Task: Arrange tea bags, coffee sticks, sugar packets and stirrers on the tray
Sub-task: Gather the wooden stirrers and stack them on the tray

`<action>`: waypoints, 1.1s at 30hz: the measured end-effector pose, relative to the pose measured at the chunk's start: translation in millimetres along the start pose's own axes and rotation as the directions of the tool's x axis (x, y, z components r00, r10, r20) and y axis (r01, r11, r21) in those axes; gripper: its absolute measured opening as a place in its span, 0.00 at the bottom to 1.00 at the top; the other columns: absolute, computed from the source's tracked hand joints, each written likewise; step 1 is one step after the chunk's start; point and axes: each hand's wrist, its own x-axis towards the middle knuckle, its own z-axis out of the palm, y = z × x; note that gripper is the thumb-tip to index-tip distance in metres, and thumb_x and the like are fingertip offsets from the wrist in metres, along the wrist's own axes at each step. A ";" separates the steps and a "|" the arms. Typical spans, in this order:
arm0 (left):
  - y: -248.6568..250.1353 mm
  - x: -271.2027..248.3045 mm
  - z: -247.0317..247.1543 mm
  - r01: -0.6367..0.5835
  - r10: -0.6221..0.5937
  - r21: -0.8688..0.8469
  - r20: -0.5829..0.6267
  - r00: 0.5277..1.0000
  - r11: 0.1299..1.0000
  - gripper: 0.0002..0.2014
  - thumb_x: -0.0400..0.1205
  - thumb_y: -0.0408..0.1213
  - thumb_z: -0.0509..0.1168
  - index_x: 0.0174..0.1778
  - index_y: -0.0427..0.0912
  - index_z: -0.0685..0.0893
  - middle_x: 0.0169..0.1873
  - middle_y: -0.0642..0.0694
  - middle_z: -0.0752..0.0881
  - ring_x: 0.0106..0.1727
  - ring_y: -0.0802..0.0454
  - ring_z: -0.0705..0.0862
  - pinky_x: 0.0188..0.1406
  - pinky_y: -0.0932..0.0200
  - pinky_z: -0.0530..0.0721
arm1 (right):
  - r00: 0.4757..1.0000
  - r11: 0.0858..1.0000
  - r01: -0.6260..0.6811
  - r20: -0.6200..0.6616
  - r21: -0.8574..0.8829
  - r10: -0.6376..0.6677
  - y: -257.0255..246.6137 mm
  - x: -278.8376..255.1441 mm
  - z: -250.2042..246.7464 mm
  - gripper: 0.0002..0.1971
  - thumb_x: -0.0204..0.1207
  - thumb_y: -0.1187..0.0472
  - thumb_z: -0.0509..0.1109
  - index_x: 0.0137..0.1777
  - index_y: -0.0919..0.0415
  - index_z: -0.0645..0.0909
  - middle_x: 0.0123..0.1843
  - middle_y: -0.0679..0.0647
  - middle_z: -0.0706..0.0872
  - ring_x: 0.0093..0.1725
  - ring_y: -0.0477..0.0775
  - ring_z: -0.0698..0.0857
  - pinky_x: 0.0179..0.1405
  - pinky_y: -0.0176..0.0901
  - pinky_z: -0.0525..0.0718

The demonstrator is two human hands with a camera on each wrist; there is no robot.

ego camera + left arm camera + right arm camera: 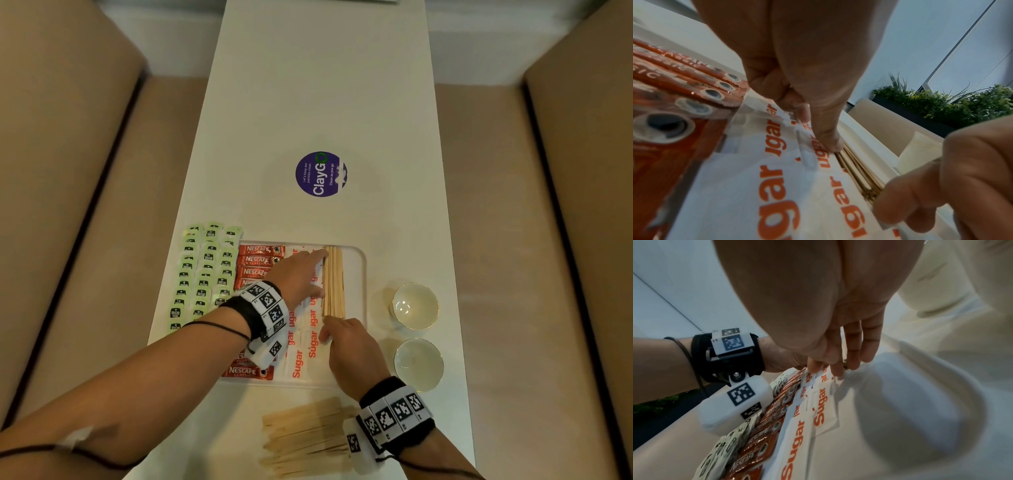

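A white tray (360,270) holds red coffee sticks (260,255), white sugar packets (296,363) and a neat row of wooden stirrers (334,282) along its right side. My left hand (322,273) reaches across the packets, and its straight index finger (828,133) presses the left edge of the stirrers (859,172). Straight fingers of my right hand (327,329) touch the row's near ends. Neither hand holds anything. Green tea bags (205,270) lie in rows left of the coffee sticks. I cannot tell if they are on the tray.
A loose pile of stirrers (305,435) lies near the table's front edge. Two white bowls (415,306) (418,364) stand right of the tray. A purple round sticker (321,174) is farther back. Tan sofas (68,205) flank the narrow table.
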 end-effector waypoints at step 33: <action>1.0 -1.8 3.7 0.006 -0.006 0.006 0.005 1.000 1.000 0.47 0.76 0.49 0.78 0.86 0.47 0.59 0.70 0.41 0.81 0.66 0.42 0.83 0.62 0.45 0.84 | 0.980 0.976 -0.117 -0.138 0.186 0.144 4.1 28.4 3.3 0.13 0.77 0.69 0.59 0.59 0.59 0.74 0.53 0.54 0.82 0.50 0.61 0.82 0.46 0.54 0.83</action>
